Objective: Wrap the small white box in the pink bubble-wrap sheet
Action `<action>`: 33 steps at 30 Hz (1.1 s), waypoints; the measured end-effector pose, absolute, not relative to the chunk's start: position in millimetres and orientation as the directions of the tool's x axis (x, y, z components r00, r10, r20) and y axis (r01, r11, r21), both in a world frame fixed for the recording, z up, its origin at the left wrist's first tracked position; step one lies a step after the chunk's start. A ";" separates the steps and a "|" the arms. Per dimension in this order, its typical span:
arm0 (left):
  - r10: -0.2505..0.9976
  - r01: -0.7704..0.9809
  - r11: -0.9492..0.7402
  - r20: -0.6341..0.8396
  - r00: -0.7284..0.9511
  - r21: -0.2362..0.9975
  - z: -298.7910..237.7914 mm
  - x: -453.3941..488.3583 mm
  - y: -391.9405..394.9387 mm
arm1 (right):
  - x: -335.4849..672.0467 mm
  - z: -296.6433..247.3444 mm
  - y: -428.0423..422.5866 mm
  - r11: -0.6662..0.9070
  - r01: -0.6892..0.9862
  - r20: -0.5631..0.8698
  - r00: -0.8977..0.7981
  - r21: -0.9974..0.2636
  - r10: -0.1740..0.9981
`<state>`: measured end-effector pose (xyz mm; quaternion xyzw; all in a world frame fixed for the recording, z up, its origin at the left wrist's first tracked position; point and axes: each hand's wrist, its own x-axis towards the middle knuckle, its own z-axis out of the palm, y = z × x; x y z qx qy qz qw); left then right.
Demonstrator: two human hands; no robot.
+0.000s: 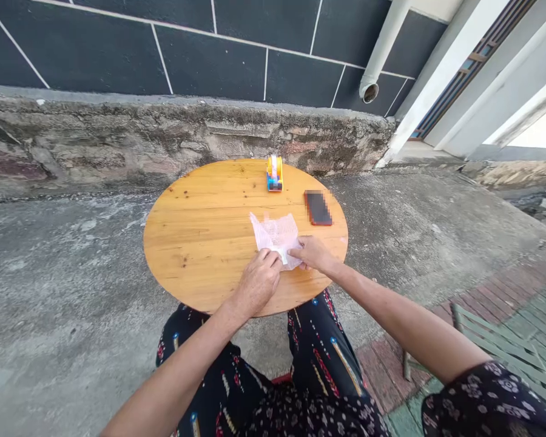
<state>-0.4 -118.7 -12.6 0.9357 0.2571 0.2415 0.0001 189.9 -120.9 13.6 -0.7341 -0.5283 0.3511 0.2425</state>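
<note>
Place: we take it for a home's outdoor yard.
Ground: bare concrete floor [64, 291], brick paving [380, 364] lower right.
Back: we see a rough stone ledge [118, 139], dark tiled wall [209, 54], drainpipe [384, 42] upper right.

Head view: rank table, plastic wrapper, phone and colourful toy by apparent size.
1. table
2. plastic wrapper
3. phone
4. colourful toy
The toy sits farthest from the camera, so phone versus toy is unsure.

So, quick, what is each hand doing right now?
Left hand: closed, pinching the near edge of the plastic bag.
Right hand: closed, pinching the same bag's near right corner.
</note>
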 end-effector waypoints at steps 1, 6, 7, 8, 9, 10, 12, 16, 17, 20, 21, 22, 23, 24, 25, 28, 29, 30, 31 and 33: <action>0.482 0.482 -0.867 0.448 0.753 0.124 -12.6 -0.5 -118.5 | 187.1 16.2 -120.5 -0.313 0.607 -0.246 0.193 -0.730 0.950; 0.496 0.476 -0.864 0.444 0.746 0.165 -11.0 -1.5 -118.3 | 180.0 20.4 -120.7 -0.300 0.566 -0.238 0.182 -0.768 0.954; 0.497 0.474 -0.864 0.443 0.746 0.172 -10.2 -1.6 -118.4 | 179.8 20.1 -121.2 -0.304 0.546 -0.245 0.180 -0.781 0.953; 0.498 0.473 -0.864 0.437 0.749 0.173 -9.4 -1.5 -118.5 | 180.0 19.7 -121.8 -0.308 0.525 -0.252 0.177 -0.793 0.951; 0.499 0.477 -0.863 0.429 0.753 0.167 -8.5 -1.2 -118.6 | 180.3 19.4 -122.5 -0.313 0.503 -0.259 0.177 -0.806 0.950; 0.501 0.484 -0.861 0.419 0.757 0.156 -7.5 -0.6 -118.7 | 180.8 19.2 -123.1 -0.318 0.481 -0.265 0.177 -0.817 0.948; 0.512 0.505 -0.853 0.396 0.763 0.130 -5.2 1.5 -118.7 | 182.2 19.0 -124.3 -0.323 0.440 -0.272 0.176 -0.838 0.946; 0.533 0.540 -0.837 0.354 0.768 0.087 1.8 7.2 -117.9 | 186.0 18.0 -128.0 -0.314 0.352 -0.272 0.165 -0.882 0.948; 0.536 0.545 -0.835 0.340 0.773 0.077 4.1 8.7 -117.5 | 186.8 17.4 -129.3 -0.309 0.328 -0.269 0.163 -0.893 0.949; 0.539 0.549 -0.834 0.297 0.788 0.056 10.5 12.4 -116.7 | 187.4 14.6 -133.5 -0.289 0.259 -0.252 0.167 -0.922 0.953; 0.541 0.551 -0.833 0.288 0.790 0.052 12.0 13.2 -116.6 | 186.9 13.5 -134.5 -0.277 0.238 -0.241 0.168 -0.931 0.956; 0.541 0.552 -0.833 0.282 0.792 0.049 12.9 13.6 -116.7 | 186.0 12.5 -135.0 -0.259 0.220 -0.227 0.164 -0.940 0.960; 0.541 0.552 -0.833 0.280 0.793 0.045 13.1 13.6 -116.9 | 184.9 11.7 -135.1 -0.238 0.207 -0.208 0.155 -0.949 0.966; 0.538 0.550 -0.834 0.282 0.794 0.042 12.8 13.2 -117.2 | 183.6 11.0 -134.6 -0.215 0.199 -0.189 0.142 -0.956 0.972; 0.536 0.548 -0.835 0.287 0.794 0.044 12.0 12.4 -117.6 | 182.2 10.6 -133.7 -0.195 0.196 -0.173 0.127 -0.961 0.977; 0.532 0.535 -0.840 0.333 0.778 0.093 7.7 8.2 -118.9 | 178.2 11.4 -129.0 -0.173 0.223 -0.158 0.087 -0.959 0.984; 0.542 0.535 -0.835 0.356 0.761 0.127 6.0 6.6 -119.3 | 177.2 12.1 -127.1 -0.170 0.244 -0.155 0.076 -0.955 0.985; 0.556 0.537 -0.827 0.379 0.740 0.166 4.2 5.1 -119.5 | 176.4 12.9 -125.3 -0.163 0.269 -0.151 0.065 -0.949 0.986; 0.573 0.540 -0.817 0.399 0.716 0.203 2.5 3.7 -119.5 | 175.9 13.7 -123.7 -0.154 0.294 -0.144 0.054 -0.943 0.988; 0.600 0.540 -0.798 0.427 0.677 0.266 -0.5 1.6 -119.2 | 175.2 15.1 -121.3 -0.136 0.336 -0.132 0.037 -0.932 0.991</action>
